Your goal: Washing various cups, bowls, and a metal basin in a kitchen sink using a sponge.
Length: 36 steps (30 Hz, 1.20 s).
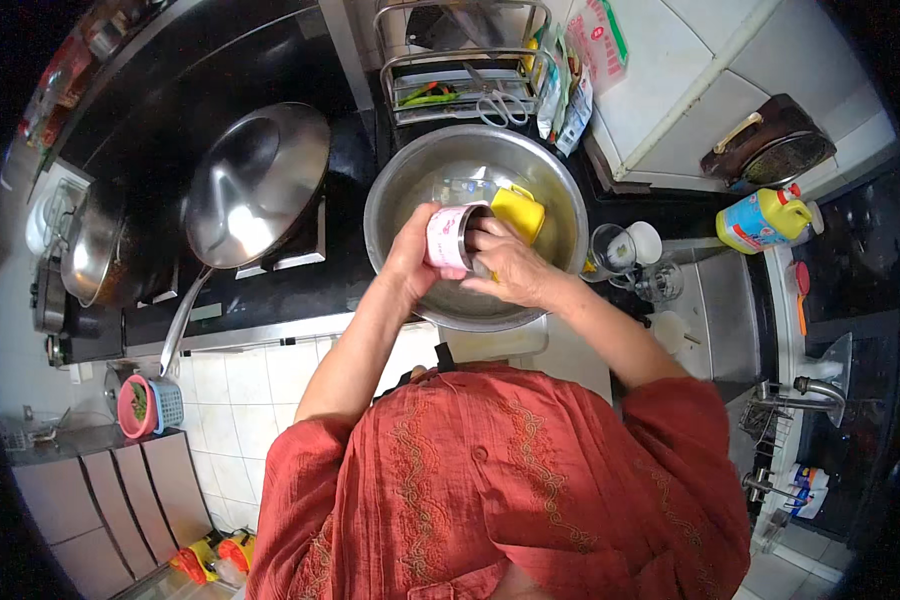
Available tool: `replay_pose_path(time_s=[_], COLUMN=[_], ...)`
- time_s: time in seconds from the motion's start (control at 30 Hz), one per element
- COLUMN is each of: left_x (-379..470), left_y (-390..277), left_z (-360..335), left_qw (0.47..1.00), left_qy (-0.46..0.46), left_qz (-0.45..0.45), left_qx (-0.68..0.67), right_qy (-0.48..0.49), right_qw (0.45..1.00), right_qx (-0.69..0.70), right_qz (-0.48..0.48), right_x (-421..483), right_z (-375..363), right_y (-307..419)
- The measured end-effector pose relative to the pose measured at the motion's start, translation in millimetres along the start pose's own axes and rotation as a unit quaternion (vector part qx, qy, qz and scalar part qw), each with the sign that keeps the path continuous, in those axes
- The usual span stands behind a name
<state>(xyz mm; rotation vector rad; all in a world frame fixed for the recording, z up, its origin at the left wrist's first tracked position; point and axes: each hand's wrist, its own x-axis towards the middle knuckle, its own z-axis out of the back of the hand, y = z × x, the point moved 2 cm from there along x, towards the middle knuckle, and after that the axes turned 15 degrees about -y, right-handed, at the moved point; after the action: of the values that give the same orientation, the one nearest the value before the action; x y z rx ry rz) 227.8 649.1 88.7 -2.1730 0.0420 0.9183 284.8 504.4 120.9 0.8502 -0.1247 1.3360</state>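
My left hand [412,251] grips a pink-and-white metal cup [446,238] by its outer wall, over a large stainless-steel basin [390,161]. The cup is tilted on its side with its mouth facing right. My right hand [514,262] has its fingers inside the cup's mouth; whether they hold something is hidden. A bit of yellow shows beneath that hand. Just beyond it, a yellow plastic item [521,214] rests in the basin. Something clear [461,189], perhaps a transparent container, lies behind the cup.
Left of the basin, a wok [259,184] sits on the stove, its handle [184,322] jutting over the counter edge. Behind stands a metal rack with scissors [501,107] and peppers [429,96]. To the right are a glass cup [613,247], white bowl [643,241] and detergent jug [761,220].
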Motion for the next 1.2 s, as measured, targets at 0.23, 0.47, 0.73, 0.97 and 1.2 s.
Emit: replay_pose_path(time_s=[0.23,0.47,0.73,0.97,1.2], left_x=[-19,-16,9,-7,-4], left_y=[-16,-29,7,35,24], left_z=[-10,1,21,-14,-17], left_qw=[0.972,0.989,0.987,0.967,0.907], left_qy=[-0.050,0.019,-0.065,-0.166,-0.154], left_qz=[-0.112,-0.065,0.054,-0.082,-0.391], left_qx=[0.201,0.132,-0.138,-0.177,0.006], right_qy=[0.001,-0.022,-0.318,-0.254,-0.181], right_qw=[1.000,0.998,0.912,0.866,0.766], right_qx=[0.000,-0.043,0.013,0.051,0.238], right_qz=[-0.016,0.036,-0.260,-0.429,-0.569], right_x=[19,40,19,1,-30], right_z=[27,21,27,-40,-50], right_y=[-5,7,4,-32,-47])
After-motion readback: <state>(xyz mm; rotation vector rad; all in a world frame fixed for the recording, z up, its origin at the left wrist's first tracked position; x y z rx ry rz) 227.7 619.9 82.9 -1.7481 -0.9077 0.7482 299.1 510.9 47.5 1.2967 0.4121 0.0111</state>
